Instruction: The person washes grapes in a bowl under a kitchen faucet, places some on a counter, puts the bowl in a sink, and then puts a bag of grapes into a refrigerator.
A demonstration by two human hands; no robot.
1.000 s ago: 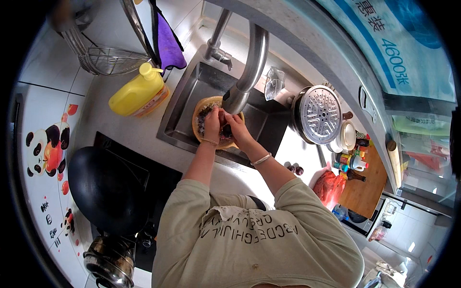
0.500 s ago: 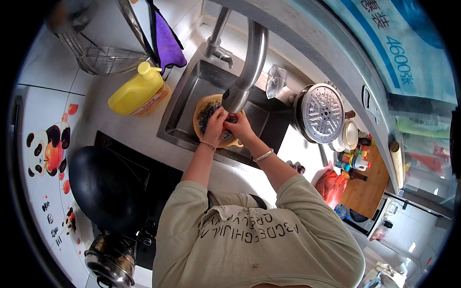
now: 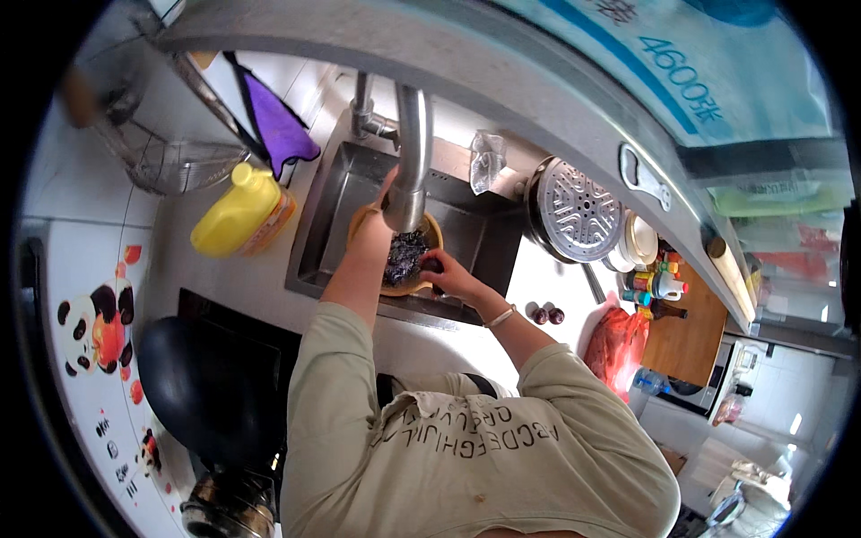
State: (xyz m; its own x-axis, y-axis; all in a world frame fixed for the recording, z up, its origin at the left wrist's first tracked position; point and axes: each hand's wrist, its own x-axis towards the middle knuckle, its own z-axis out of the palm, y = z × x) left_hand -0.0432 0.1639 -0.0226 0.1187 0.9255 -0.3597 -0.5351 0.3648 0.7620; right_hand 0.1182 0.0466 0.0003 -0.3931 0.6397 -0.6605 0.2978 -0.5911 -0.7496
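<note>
A tan bowl (image 3: 429, 235) holding dark purple leafy stuff (image 3: 405, 255) sits in the steel sink (image 3: 327, 224). My left hand (image 3: 375, 229) reaches to the bowl's far left rim and grips it, partly hidden behind a thick metal pipe (image 3: 410, 152) that hangs in front of the camera. My right hand (image 3: 446, 275) is at the bowl's right rim, fingers curled over the edge and touching the dark contents. Both sleeves are beige.
A yellow bottle (image 3: 238, 211) lies left of the sink, with a purple cloth (image 3: 278, 125) and a wire rack (image 3: 170, 157) behind it. A black wok (image 3: 193, 386) sits at lower left. Right of the sink are a perforated metal lid (image 3: 578, 211), two dark round fruits (image 3: 547, 316) and a red bag (image 3: 619, 345).
Both hands were together over the middle of the bowl. Now they have parted: the left has gone to the far left rim, the right to the right rim.
</note>
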